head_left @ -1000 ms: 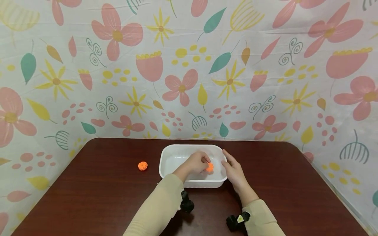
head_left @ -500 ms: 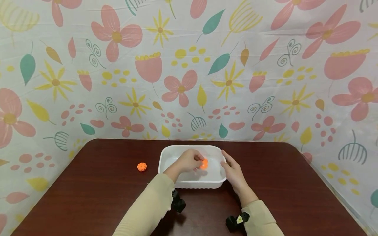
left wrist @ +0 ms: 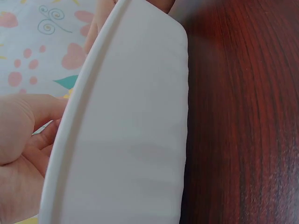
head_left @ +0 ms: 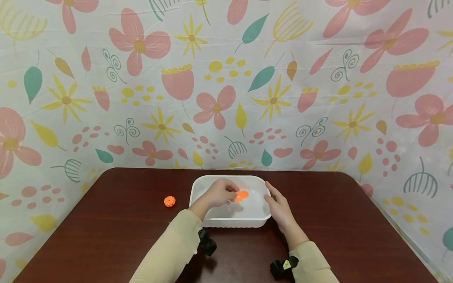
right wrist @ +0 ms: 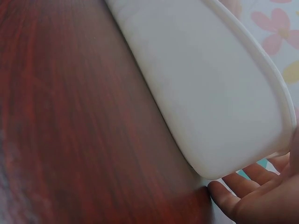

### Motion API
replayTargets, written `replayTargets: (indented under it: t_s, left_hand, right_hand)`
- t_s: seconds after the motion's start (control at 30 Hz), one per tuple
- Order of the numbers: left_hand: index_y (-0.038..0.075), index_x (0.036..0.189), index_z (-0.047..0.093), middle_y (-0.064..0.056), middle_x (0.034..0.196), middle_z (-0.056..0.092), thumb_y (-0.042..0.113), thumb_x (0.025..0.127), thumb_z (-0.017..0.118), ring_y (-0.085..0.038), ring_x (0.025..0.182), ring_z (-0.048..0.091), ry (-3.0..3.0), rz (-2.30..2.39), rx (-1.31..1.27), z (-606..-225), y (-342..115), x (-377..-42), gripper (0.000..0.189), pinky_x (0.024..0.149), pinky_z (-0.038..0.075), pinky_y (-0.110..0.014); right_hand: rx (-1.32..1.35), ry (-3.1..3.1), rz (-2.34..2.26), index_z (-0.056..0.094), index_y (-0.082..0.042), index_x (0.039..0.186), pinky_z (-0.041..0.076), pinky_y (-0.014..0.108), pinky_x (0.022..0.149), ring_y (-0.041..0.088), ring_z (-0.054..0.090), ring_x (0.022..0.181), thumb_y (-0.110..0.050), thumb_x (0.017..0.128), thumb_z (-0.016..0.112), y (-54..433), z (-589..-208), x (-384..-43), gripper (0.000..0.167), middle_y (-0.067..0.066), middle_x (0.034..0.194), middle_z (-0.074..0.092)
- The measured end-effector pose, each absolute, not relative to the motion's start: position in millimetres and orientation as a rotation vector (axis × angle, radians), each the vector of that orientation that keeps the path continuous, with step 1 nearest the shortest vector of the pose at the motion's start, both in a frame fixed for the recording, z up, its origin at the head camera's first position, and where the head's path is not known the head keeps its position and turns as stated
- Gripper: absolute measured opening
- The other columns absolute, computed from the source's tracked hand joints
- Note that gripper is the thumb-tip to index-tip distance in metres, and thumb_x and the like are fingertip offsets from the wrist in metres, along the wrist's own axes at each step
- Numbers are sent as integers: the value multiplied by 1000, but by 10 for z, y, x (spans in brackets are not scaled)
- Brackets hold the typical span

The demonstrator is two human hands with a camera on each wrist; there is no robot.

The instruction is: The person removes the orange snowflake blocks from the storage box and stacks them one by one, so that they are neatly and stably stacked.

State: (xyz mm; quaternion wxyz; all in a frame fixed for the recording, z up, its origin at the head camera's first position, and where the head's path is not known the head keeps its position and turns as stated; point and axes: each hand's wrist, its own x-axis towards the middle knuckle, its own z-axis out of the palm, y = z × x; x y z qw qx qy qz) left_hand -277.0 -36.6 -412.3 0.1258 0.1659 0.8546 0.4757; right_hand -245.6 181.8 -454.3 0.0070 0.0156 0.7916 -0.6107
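Inside the white plastic tub (head_left: pixel 247 223), my left hand (head_left: pixel 220 193) pinches an orange flower-shaped piece (head_left: pixel 242 195) between thumb and fingers, above the tub's floor. Part of that piece is hidden behind the fingertips. My right hand (head_left: pixel 279 204) holds the tub's right end, its thumb at the rim and its fingers along the outside wall. In the right wrist view, those fingers (right wrist: pixel 243 184) lie against the end of the tub. A second orange piece (head_left: pixel 169 201), round and scalloped, lies on the table to the left of the tub.
The dark brown wooden table (head_left: pixel 116 236) carries the tub near its far edge. Behind it hangs a white cloth (head_left: pixel 219 145) printed with flowers and leaves. A small black device (head_left: pixel 207 243) is strapped to each wrist.
My left hand has moved left within the tub, carrying the orange piece with it and turning it. The right hand stays on the tub's right end.
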Motion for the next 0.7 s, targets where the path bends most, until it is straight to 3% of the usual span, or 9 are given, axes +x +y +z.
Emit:
replayTargets:
  t_s: [0.7]
  left_hand:
    - [9,105,69,-3,90,67,14,92,60,-14,75,61,2545,1470,437,-4035,-709,-2704,17,65,55,-29]
  right_hand:
    - [67,2487,-1908,32,-15,148,24,47,114,29,20,144,-18,99,46,1811,-4558,-2447,52,10,156,25]
